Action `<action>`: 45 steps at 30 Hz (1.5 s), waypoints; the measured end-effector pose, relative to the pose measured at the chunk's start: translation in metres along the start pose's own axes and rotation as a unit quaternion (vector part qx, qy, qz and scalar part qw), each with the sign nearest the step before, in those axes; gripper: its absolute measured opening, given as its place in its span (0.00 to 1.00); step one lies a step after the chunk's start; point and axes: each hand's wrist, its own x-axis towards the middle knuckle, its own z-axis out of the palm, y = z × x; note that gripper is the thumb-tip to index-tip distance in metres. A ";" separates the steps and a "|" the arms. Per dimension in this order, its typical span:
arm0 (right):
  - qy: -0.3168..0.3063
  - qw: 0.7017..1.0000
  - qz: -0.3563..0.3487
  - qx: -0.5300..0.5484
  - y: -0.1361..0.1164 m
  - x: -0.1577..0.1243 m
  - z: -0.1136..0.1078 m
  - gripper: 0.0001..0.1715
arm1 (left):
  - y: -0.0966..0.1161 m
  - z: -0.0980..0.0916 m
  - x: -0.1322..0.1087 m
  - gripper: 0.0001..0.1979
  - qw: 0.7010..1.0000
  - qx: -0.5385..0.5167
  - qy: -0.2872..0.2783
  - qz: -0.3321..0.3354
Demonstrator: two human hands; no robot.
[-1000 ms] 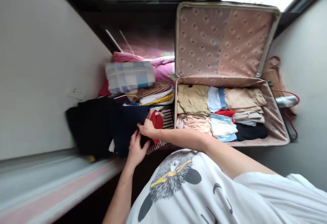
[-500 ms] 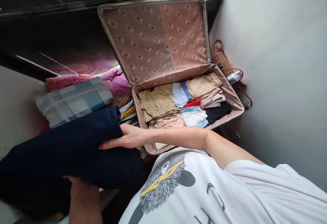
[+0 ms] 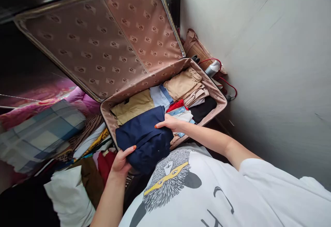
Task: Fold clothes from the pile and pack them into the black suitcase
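A folded navy blue garment is held between my two hands over the front left part of the open suitcase. My left hand grips its left edge, thumb on top and fingers underneath. On the right edge my right hand pinches it the same way. Inside the case lie a folded khaki garment, a beige pile, a light blue and white piece, a red cloth and a black cloth. The navy garment hides whatever lies beneath it.
The raised suitcase lid leans back toward the window. Left of the case are a plaid cloth, pink bedding, a white cloth and several folded clothes. A brown paper bag stands by the right wall.
The navy garment has moved from the left side to over the suitcase, carried by both hands. The view has turned right, and the garment is now more compactly folded.
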 end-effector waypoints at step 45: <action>-0.143 0.452 -0.007 -0.881 -0.092 -0.064 -0.288 0.23 | -0.132 0.248 0.111 0.21 0.488 0.701 -0.371 0.364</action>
